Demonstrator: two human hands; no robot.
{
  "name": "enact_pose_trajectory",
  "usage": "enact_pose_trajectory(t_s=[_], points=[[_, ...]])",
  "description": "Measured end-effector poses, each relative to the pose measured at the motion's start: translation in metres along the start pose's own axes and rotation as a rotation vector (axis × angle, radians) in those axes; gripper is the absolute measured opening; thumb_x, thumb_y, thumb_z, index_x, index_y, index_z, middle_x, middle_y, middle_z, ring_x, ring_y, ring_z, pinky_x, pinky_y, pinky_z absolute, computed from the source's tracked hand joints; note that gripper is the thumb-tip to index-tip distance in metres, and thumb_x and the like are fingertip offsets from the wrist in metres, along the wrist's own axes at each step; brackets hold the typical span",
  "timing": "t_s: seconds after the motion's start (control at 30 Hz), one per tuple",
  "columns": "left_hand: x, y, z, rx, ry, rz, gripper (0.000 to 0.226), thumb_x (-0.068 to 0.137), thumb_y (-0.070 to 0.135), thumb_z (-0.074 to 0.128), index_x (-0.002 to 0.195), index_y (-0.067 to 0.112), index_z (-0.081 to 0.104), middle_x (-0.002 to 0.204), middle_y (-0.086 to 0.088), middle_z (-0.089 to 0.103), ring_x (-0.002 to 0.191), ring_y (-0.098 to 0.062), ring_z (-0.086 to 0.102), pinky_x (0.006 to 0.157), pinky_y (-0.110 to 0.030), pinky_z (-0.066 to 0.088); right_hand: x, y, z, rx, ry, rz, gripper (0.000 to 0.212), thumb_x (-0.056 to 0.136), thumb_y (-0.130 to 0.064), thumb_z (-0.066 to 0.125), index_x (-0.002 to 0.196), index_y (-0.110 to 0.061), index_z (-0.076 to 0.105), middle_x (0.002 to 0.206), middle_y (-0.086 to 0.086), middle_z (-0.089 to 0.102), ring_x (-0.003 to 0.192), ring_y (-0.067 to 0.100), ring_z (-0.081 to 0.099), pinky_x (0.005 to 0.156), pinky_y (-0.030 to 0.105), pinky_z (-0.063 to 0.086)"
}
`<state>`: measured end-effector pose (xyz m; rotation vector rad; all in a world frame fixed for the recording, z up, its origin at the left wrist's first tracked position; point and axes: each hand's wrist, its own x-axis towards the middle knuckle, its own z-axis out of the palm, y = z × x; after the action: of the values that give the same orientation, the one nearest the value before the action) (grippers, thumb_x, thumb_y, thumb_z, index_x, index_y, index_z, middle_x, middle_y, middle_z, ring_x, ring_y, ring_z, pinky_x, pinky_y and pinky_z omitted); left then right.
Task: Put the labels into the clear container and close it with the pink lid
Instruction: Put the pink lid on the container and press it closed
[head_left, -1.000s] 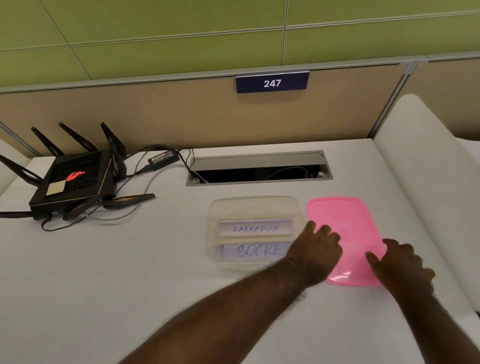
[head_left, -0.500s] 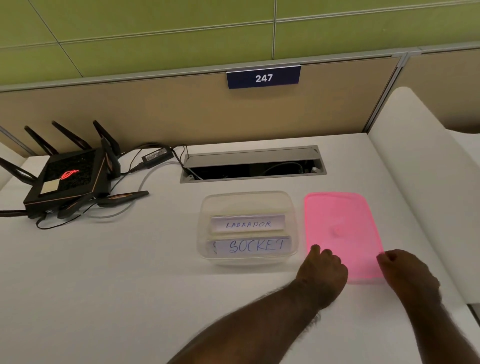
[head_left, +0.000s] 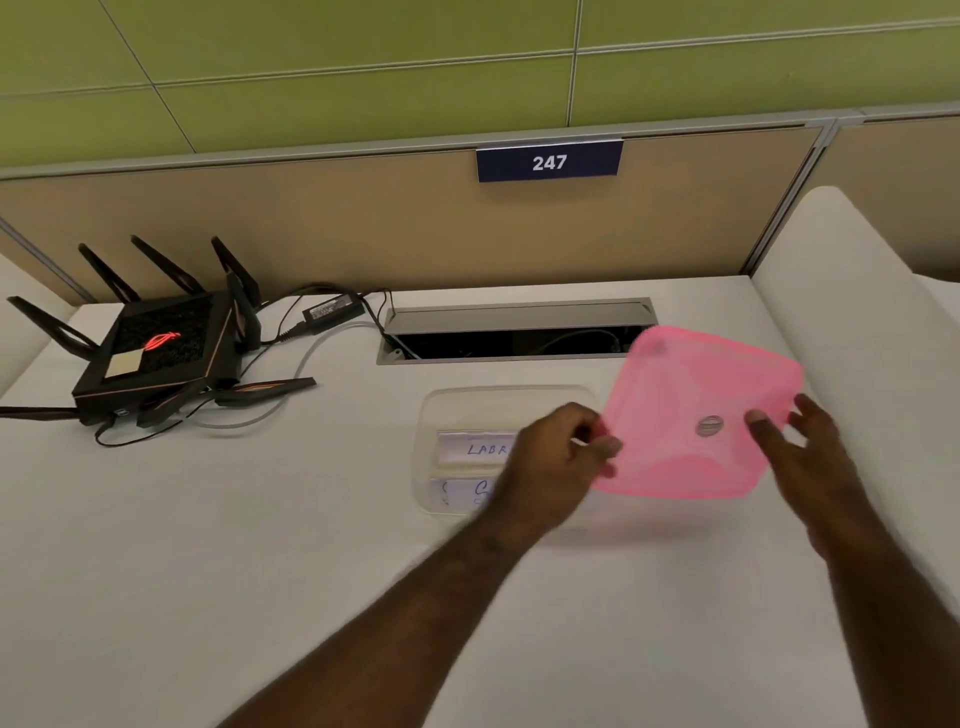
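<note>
A: Where is the lid (head_left: 691, 415)?

B: Lifted off the surface (head_left: 208, 545), tilted, just right of the container (head_left: 467, 405). The left hand (head_left: 556, 462) pinches its left edge; the right hand (head_left: 800, 457) has its fingers spread at the right edge, thumb on top, more steadying than gripping.

A: And the labels (head_left: 470, 449)?

B: Both lie in the container, partly hidden by the left hand.

A: What might go wrong?

B: With that loose right hand the thin lid could flex or slip, land skewed, and one corner fail to seat.

A: Any writing?

B: "LABR" on the far label, perhaps an "S" on the near one, and "247" on the blue plate (head_left: 549, 162).
</note>
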<state>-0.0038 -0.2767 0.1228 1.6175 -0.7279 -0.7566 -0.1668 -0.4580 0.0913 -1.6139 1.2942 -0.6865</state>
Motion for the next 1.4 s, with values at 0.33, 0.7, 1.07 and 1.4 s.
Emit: enact_pose_trajectory(t_s=[0.33,0.7,1.07,1.4], points=[[-0.04,-0.076,-0.12,0.282,0.405,-0.305,0.003,0.085,0.026,0.067,0.086,0.022,0.067,0.082,0.002,0.071,0.07,-0.022,0.069,0.075,-0.044,0.058,-0.013,-0.007,0.105,-0.306,-0.261,-0.094,0.066,0.076,-0.04,0.076,0.131,-0.013,0.053,0.112,0.01,0.062,0.087,0.021,0.059,0.077,0.029,0.043],[-0.027,-0.093,-0.134,0.562,0.512,-0.281,0.029,0.091,0.027,0.061,0.117,0.015,0.064,0.093,0.002,0.066,0.089,-0.014,0.056,0.082,-0.024,0.039,-0.024,-0.02,0.143,-0.515,-0.252,-0.03,0.073,0.081,-0.058,0.061,0.139,-0.018,0.044,0.13,0.017,0.048,0.118,0.038,0.051,0.096,0.049,0.046],[-0.008,-0.099,-0.13,0.657,0.409,-0.123,0.042,0.098,0.016,0.044,0.14,0.022,0.048,0.126,-0.005,0.053,0.114,-0.02,0.055,0.095,-0.027,0.042,-0.016,-0.024,0.145,-0.424,-0.306,0.033,0.062,0.089,-0.057,0.049,0.14,-0.024,0.044,0.136,0.014,0.055,0.116,0.036,0.056,0.096,0.051,0.048],[0.004,-0.096,-0.111,0.885,0.242,-0.191,0.067,0.098,0.045,0.036,0.153,0.018,0.009,0.163,0.002,-0.002,0.134,-0.036,0.038,0.099,-0.048,0.043,-0.007,-0.027,0.143,-0.301,-0.336,0.11,0.058,0.088,-0.05,0.058,0.136,-0.02,0.049,0.139,0.01,0.053,0.115,0.032,0.057,0.094,0.05,0.05]])
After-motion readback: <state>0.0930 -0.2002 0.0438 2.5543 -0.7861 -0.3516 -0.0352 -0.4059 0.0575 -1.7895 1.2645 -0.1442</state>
